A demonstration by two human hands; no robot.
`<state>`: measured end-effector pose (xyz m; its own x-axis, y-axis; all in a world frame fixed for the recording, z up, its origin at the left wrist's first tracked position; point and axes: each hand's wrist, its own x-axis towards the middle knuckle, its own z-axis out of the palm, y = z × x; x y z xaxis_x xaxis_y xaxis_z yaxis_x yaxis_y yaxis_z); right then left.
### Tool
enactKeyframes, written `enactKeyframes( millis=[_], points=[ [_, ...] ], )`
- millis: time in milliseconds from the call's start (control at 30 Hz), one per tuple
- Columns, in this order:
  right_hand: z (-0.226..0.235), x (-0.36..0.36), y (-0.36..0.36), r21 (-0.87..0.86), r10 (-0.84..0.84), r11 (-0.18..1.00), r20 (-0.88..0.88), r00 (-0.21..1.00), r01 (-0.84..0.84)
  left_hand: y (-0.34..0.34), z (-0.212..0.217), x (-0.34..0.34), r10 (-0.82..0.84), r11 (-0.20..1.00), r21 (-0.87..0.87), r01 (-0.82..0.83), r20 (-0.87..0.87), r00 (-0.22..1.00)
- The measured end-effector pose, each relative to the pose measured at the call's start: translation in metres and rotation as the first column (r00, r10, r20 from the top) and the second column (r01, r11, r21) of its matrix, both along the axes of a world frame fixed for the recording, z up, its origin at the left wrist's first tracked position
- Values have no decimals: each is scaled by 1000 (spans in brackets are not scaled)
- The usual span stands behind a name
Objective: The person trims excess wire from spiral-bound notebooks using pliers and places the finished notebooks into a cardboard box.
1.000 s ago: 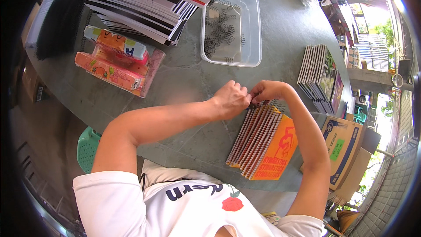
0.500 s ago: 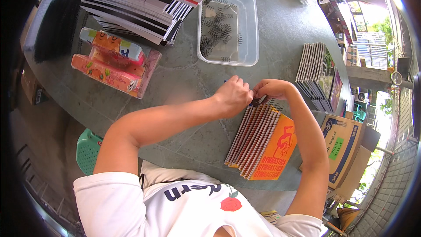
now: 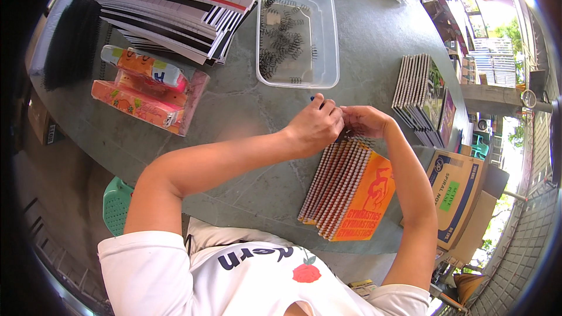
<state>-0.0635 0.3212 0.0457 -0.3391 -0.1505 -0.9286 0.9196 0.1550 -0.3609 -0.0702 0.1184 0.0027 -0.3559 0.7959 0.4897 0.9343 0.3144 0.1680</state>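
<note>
A stack of orange spiral notebooks (image 3: pixel 366 205) stands near the table's front edge, bindings side by side. At the far end of the bindings my left hand (image 3: pixel 317 126) is closed around a slim blue tool (image 3: pixel 312 99). Only the tip of it shows above my fist, so I cannot tell its kind. My right hand (image 3: pixel 366 122) meets the left one there, fingers curled together over the ends of the black coils (image 3: pixel 358 138). What it pinches is hidden. Beyond my hands sits a clear plastic tub (image 3: pixel 328 35) with loose short black coils (image 3: pixel 287 47) in it.
Tall stacks of printed sheets (image 3: pixel 170 9) fill the far left, beside a mass of black coils (image 3: pixel 73 44). An orange tissue pack (image 3: pixel 137 102) lies nearer. More spiral notebooks (image 3: pixel 421 99) stand at the right, with a cardboard box (image 3: pixel 453 199) past the table edge.
My left hand has turned, and the blue tip above it has shifted right and toward the far side. The right hand has moved slightly closer to it. The view has shifted a little.
</note>
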Motion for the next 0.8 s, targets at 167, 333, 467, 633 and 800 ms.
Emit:
enactKeyframes(
  millis=[167, 333, 467, 633, 800],
  points=[
    [-6, 5, 12, -107, -2, 994, 72, 997, 9, 6, 3, 1, -54, 953, -261, 156, 359, 932],
    [-6, 9, 10, -101, -42, 994, 58, 997, 48, 2, 18, -4, -67, 945, -290, 153, 286, 956],
    [-8, 12, 14, -140, -65, 988, 4, 998, 65, 1, 32, -8, -69, 960, -262, 104, 140, 988],
    [-8, 14, 14, -175, -100, 980, 7, 995, 100, 8, 24, -7, -107, 972, -195, 131, 131, 986],
    [-8, 15, 15, -289, -72, 954, 26, 997, 77, 13, 13, -1, -68, 955, -247, 165, 359, 931]
  ],
)
